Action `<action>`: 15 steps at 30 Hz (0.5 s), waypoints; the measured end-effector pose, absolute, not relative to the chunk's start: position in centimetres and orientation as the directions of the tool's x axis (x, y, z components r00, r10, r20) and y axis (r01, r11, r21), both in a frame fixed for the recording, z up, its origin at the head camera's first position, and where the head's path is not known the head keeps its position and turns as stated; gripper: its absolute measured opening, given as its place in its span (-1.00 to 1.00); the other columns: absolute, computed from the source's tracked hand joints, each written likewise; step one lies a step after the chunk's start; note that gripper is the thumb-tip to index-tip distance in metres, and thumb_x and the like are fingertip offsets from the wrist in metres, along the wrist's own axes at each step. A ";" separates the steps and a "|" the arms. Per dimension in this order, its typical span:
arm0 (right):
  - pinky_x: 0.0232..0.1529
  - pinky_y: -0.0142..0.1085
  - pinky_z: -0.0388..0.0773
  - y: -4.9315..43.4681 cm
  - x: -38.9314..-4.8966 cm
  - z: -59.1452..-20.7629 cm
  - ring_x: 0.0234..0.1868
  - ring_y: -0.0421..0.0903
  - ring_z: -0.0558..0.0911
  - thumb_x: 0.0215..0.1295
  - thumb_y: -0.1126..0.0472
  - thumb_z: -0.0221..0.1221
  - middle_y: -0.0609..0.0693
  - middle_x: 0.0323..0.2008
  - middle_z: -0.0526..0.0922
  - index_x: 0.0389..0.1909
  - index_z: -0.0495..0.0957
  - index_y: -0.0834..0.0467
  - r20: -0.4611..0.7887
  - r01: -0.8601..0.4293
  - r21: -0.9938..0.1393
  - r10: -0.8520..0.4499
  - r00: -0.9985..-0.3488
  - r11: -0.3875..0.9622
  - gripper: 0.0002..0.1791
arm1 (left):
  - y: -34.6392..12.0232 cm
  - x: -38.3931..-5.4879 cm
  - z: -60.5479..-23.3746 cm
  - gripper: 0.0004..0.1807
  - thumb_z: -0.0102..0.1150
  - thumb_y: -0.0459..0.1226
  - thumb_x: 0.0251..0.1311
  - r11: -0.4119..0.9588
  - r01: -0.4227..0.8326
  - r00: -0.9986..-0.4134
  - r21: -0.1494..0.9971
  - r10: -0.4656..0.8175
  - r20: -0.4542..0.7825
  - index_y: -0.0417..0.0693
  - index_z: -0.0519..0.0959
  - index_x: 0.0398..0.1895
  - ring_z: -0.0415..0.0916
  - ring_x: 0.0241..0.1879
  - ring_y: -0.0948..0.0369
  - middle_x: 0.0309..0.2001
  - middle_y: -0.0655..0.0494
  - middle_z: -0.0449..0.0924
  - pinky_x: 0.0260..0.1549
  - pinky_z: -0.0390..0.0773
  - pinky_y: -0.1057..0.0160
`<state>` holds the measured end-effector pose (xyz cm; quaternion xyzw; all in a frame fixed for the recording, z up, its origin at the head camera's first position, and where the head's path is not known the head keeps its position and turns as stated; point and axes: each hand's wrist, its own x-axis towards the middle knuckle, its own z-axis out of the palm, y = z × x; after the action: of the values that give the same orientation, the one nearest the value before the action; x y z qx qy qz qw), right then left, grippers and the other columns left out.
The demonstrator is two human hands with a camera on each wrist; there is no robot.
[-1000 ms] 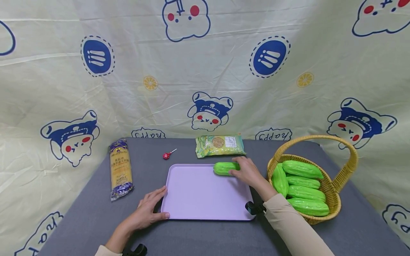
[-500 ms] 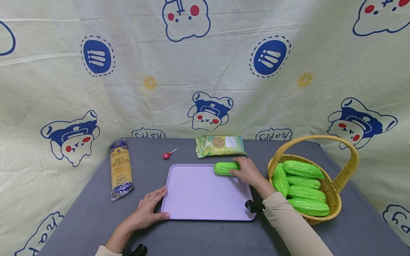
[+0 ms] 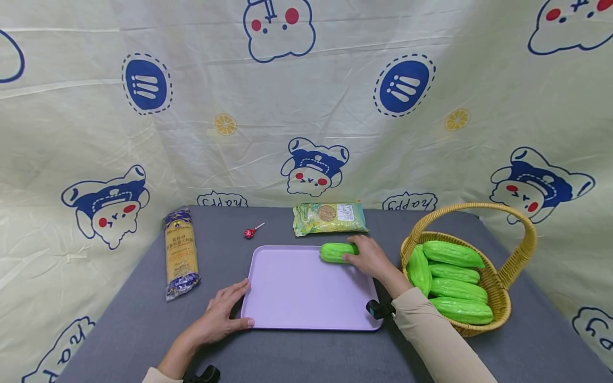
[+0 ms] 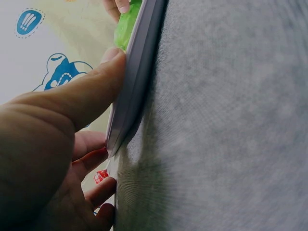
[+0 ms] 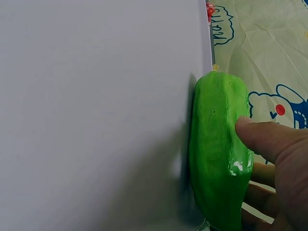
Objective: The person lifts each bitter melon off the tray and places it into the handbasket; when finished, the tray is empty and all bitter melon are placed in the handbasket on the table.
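Observation:
A pale purple tray (image 3: 306,298) lies flat on the table. My left hand (image 3: 221,314) rests at its left edge, thumb at the near corner and fingers spread along the side; the left wrist view shows the thumb (image 4: 91,89) pressed against the rim. At the tray's far right corner my right hand (image 3: 371,258) holds a glossy, ridged green cucumber-like vegetable (image 3: 330,252). It lies lengthwise along the tray's far edge. In the right wrist view the thumb (image 5: 262,134) is on one side of the green vegetable (image 5: 216,149), and the fingers go round the other side, partly hidden.
Right of the tray stands a wicker basket (image 3: 503,303) with a tall handle, holding several similar green vegetables (image 3: 452,252). Behind the tray lie a green-yellow packet (image 3: 325,218) and a red lollipop (image 3: 249,233). A pasta bag (image 3: 180,252) is at the left.

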<state>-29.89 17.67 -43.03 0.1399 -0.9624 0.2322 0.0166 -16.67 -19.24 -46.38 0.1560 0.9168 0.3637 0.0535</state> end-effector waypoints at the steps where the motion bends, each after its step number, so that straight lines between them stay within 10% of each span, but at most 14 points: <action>1: 0.17 0.12 0.33 17.7 -29.9 -43.1 0.20 0.28 0.39 0.20 0.07 0.24 0.29 0.18 0.46 0.19 0.41 0.29 0.096 -0.275 -0.443 -0.260 -0.961 0.853 -0.41 | -19.2 -16.7 -46.4 -0.11 0.33 0.03 0.00 0.687 0.247 -0.946 0.683 0.324 0.015 -0.09 0.23 0.39 0.04 0.35 -0.16 0.46 -0.03 0.10 0.17 0.01 -0.34; 15: 0.10 0.06 0.38 17.6 -30.1 -43.6 0.13 0.24 0.44 0.24 -0.01 0.19 0.28 0.12 0.54 0.16 0.45 0.30 0.082 -0.246 -0.435 -0.234 -0.969 0.866 -0.42 | -19.2 -16.6 -46.4 -0.11 0.33 0.03 -0.01 0.693 0.256 -0.946 0.674 0.323 0.027 -0.09 0.24 0.38 0.07 0.34 -0.14 0.45 -0.03 0.12 0.15 0.05 -0.30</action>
<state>-30.05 17.63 -43.57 0.1242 -0.9659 0.2269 0.0132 -16.63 -19.20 -46.41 0.1573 0.9189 0.3588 0.0466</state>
